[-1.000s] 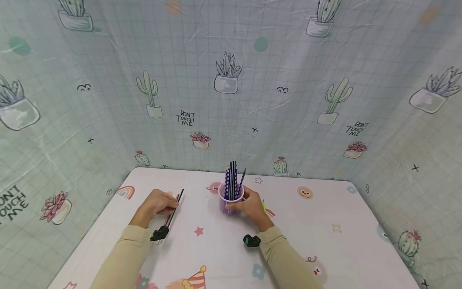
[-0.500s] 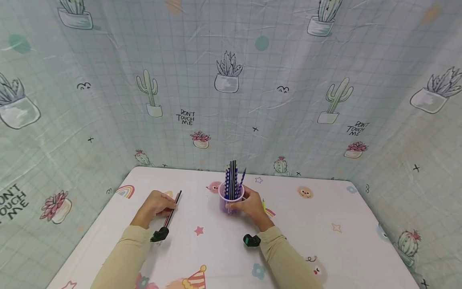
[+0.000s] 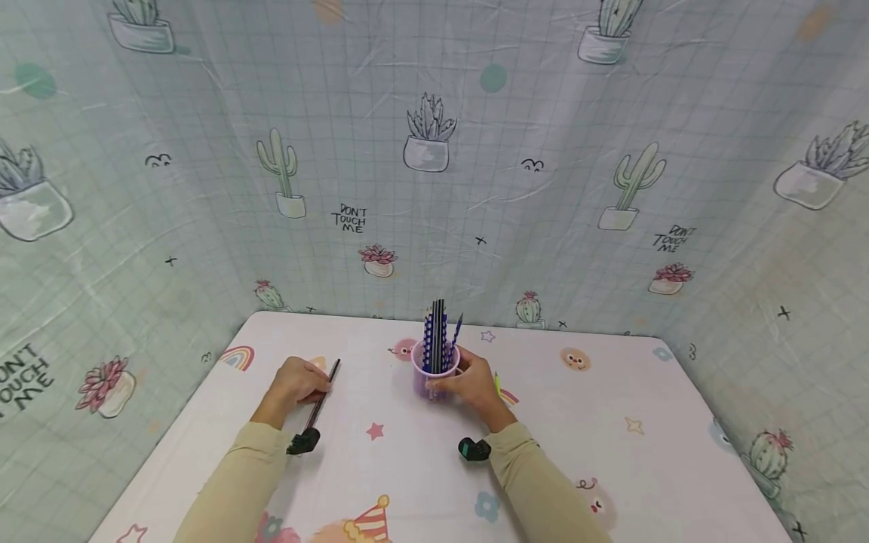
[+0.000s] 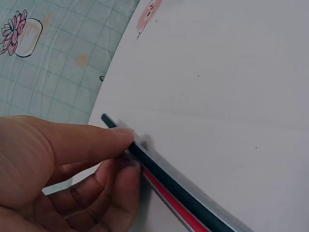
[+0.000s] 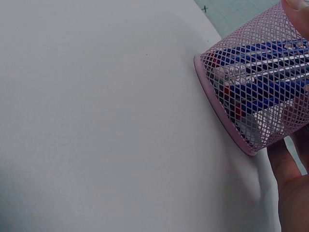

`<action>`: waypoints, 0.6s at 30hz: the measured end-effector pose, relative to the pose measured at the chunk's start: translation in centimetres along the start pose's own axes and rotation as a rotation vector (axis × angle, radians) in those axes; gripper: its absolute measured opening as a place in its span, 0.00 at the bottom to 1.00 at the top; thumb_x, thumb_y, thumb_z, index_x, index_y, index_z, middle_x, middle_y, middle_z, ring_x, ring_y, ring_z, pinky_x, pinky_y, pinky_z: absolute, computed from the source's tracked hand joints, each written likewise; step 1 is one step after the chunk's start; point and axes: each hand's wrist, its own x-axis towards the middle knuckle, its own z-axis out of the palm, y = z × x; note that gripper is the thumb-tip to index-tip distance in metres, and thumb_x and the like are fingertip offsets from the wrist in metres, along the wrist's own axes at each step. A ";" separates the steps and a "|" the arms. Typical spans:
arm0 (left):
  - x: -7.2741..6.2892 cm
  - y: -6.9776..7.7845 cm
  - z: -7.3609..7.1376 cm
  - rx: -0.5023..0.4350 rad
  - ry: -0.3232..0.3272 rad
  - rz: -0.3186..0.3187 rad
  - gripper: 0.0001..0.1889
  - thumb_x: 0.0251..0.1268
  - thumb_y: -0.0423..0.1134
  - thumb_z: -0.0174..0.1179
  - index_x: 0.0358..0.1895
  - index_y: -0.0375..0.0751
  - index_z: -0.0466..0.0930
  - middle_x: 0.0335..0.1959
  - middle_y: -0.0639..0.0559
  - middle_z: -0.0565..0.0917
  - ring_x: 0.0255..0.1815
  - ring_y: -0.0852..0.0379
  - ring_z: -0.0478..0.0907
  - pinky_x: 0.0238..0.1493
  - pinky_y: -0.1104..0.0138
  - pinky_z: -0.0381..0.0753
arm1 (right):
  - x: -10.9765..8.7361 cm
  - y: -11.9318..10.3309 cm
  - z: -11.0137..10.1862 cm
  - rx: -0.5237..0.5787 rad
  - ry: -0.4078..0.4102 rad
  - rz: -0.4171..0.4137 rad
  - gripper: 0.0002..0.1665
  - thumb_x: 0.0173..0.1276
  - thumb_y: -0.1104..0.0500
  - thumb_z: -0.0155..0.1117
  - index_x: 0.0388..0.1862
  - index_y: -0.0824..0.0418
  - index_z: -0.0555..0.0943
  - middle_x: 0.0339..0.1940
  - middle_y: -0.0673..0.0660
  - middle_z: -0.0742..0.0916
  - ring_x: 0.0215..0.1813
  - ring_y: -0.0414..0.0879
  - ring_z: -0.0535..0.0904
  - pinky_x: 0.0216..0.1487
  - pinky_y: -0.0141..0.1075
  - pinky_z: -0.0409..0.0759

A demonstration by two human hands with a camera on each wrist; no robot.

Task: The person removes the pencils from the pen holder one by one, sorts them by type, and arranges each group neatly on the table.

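Where the left hand (image 3: 299,381) is: over the left part of the table (image 3: 577,430), between the left edge and the mesh cup (image 3: 419,385)
Left grip: pinching, thumb against fingers, with pencils caught between
Pencils in that pinch: two can be told apart, one dark pencil (image 4: 178,188) with a silvery stripe and one red pencil (image 4: 178,206) just beside it, slanting with one end towards the far edge of the table; more may be hidden
Right hand: one (image 3: 471,385), at the cup's right side, its grip curled round the wall
Mesh cup: one, lilac, upright, about midway between the table's left and right edges, near the far edge; I cannot tell if its base touches
Pencils in the cup: one bunch (image 3: 437,339), too crowded to count, dark striped and blue dotted; one blue pencil (image 3: 456,332) leans apart, dark tip up; at least three red ends (image 5: 227,90) show through the mesh
Yellow-green thing: one (image 3: 497,383), thin, just beside the right hand, too small to name
Wrist devices: two (image 3: 474,450), dark, one per wrist
Sleeves: two (image 3: 234,475), pale
Rainbow prints: two, one (image 3: 237,357) at the far left corner
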 end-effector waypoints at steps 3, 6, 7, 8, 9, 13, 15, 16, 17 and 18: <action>0.2 -0.1 0.0 0.071 0.031 0.031 0.05 0.49 0.25 0.73 0.30 0.29 0.88 0.24 0.48 0.83 0.19 0.63 0.77 0.23 0.73 0.80 | 0.0 0.0 0.0 0.003 0.000 -0.002 0.54 0.44 0.56 0.91 0.72 0.57 0.78 0.65 0.59 0.87 0.67 0.57 0.83 0.73 0.52 0.79; 0.2 -0.1 0.0 0.107 0.057 0.049 0.05 0.48 0.27 0.74 0.29 0.30 0.88 0.20 0.51 0.83 0.19 0.63 0.76 0.22 0.73 0.77 | 0.0 0.1 0.0 -0.002 -0.002 -0.008 0.54 0.45 0.55 0.91 0.73 0.57 0.78 0.65 0.59 0.87 0.67 0.57 0.83 0.73 0.53 0.79; 0.3 -0.1 0.0 0.103 0.064 0.050 0.06 0.48 0.27 0.75 0.29 0.30 0.88 0.20 0.51 0.83 0.19 0.63 0.77 0.22 0.73 0.77 | 0.0 0.1 0.0 0.000 -0.003 -0.001 0.54 0.45 0.54 0.91 0.73 0.56 0.77 0.65 0.59 0.87 0.68 0.57 0.83 0.73 0.53 0.79; 0.3 0.0 0.0 0.098 0.069 0.050 0.06 0.49 0.28 0.75 0.30 0.30 0.88 0.20 0.51 0.84 0.19 0.63 0.77 0.22 0.72 0.77 | 0.0 0.1 0.0 -0.003 -0.004 -0.002 0.54 0.45 0.54 0.91 0.73 0.56 0.77 0.65 0.59 0.87 0.68 0.57 0.83 0.73 0.53 0.78; 0.4 0.0 0.0 0.087 0.070 0.046 0.07 0.50 0.28 0.75 0.32 0.29 0.88 0.21 0.51 0.84 0.19 0.63 0.77 0.22 0.72 0.77 | 0.0 0.2 0.0 -0.003 -0.006 -0.002 0.55 0.45 0.53 0.91 0.74 0.56 0.77 0.65 0.58 0.87 0.68 0.57 0.83 0.73 0.53 0.78; 0.6 0.1 0.2 0.030 0.061 0.041 0.10 0.55 0.30 0.74 0.38 0.28 0.87 0.27 0.48 0.87 0.21 0.63 0.80 0.25 0.73 0.81 | 0.0 0.1 -0.1 -0.003 -0.007 -0.002 0.55 0.45 0.53 0.91 0.74 0.56 0.77 0.65 0.58 0.87 0.68 0.57 0.83 0.73 0.53 0.78; 0.6 0.2 0.4 -0.006 0.040 0.034 0.11 0.58 0.31 0.74 0.41 0.28 0.87 0.31 0.47 0.88 0.24 0.63 0.81 0.28 0.72 0.83 | 0.0 0.2 -0.1 0.000 -0.007 -0.003 0.55 0.44 0.54 0.91 0.74 0.56 0.77 0.65 0.58 0.87 0.68 0.57 0.83 0.73 0.53 0.78; 0.5 0.3 0.5 -0.026 0.026 0.033 0.12 0.59 0.32 0.74 0.42 0.27 0.86 0.33 0.46 0.88 0.26 0.62 0.82 0.30 0.72 0.85 | 0.0 0.2 -0.1 0.001 -0.007 -0.004 0.55 0.45 0.54 0.91 0.74 0.56 0.77 0.65 0.58 0.87 0.68 0.57 0.83 0.73 0.53 0.78; 0.5 0.5 0.5 -0.049 0.010 0.031 0.13 0.61 0.32 0.73 0.44 0.27 0.86 0.35 0.45 0.89 0.28 0.62 0.83 0.32 0.71 0.87 | 0.0 0.2 -0.1 0.002 -0.007 -0.005 0.55 0.45 0.54 0.91 0.74 0.57 0.77 0.65 0.59 0.87 0.68 0.57 0.83 0.73 0.53 0.79; 0.4 0.6 0.7 -0.071 -0.006 0.029 0.14 0.62 0.32 0.73 0.46 0.26 0.85 0.37 0.44 0.89 0.30 0.61 0.84 0.35 0.70 0.88 | 0.0 0.2 -0.1 0.002 -0.007 -0.005 0.55 0.45 0.54 0.91 0.74 0.57 0.76 0.65 0.59 0.87 0.68 0.57 0.83 0.73 0.53 0.79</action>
